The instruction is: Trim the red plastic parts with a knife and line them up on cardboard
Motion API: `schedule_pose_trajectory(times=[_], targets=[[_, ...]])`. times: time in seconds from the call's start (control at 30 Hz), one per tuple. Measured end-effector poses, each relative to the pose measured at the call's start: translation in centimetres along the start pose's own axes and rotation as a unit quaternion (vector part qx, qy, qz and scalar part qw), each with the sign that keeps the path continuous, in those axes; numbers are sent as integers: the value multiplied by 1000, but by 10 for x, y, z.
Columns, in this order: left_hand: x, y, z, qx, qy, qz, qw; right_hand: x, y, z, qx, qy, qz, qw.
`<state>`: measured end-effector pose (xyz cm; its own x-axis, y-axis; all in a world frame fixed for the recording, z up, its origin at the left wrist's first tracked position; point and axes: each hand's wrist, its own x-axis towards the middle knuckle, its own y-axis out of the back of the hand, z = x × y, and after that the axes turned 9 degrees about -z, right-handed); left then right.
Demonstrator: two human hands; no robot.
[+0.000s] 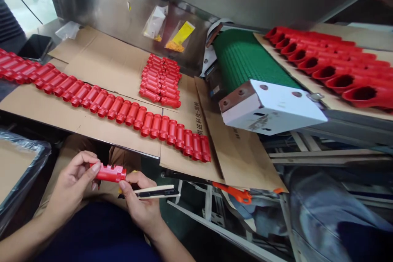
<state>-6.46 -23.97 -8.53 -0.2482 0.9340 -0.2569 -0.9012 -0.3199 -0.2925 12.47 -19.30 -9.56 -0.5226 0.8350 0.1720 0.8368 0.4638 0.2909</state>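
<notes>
My left hand (75,178) grips one end of a red plastic tubular part (109,173), held level above my lap. At its other end, my right hand (143,202) touches the part with thumb and forefinger. Lying across that same right hand is a slim cream-and-black utility knife (158,192), its handle end pointing right; the blade end is mostly hidden by my fingers. In front of my hands a long row of similar red parts (123,111) runs across cardboard. Behind the row lies a compact block of smaller-looking red parts (160,80).
A green conveyor belt (254,59) with a white end bracket (273,108) stands right, beside larger red hollow parts (334,71). Orange-handled scissors (238,193) lie under the cardboard edge (245,159). A phone (36,46) lies far left. Another person's leg (325,213) is at right.
</notes>
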Motion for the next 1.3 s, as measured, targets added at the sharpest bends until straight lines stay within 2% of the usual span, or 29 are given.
schedule_pose_trajectory(times=[0.13,0.4,0.73,0.97,1.1,1.2,1.3], targets=[[0,5,6,14,5,-29,999,1,3,1,-1,7,0,1000],[-8,0,16,-41,56,-19,997,0,7,3,-44,27,-10,999],[-2,6,9,-14,13,-34,999,1,5,4,-51,79,-16,995],[1,1,4,-2,37,-8,999,-1,1,4,-32,70,-10,997],[-2,1,3,-13,18,18,1000,-4,3,4,-28,69,5,997],[-6,4,3,-19,-16,-1,1000,-6,3,1,-21,63,16,998],[-10,8,2,23,-52,-34,998,-9,2,-4,-36,64,32,997]])
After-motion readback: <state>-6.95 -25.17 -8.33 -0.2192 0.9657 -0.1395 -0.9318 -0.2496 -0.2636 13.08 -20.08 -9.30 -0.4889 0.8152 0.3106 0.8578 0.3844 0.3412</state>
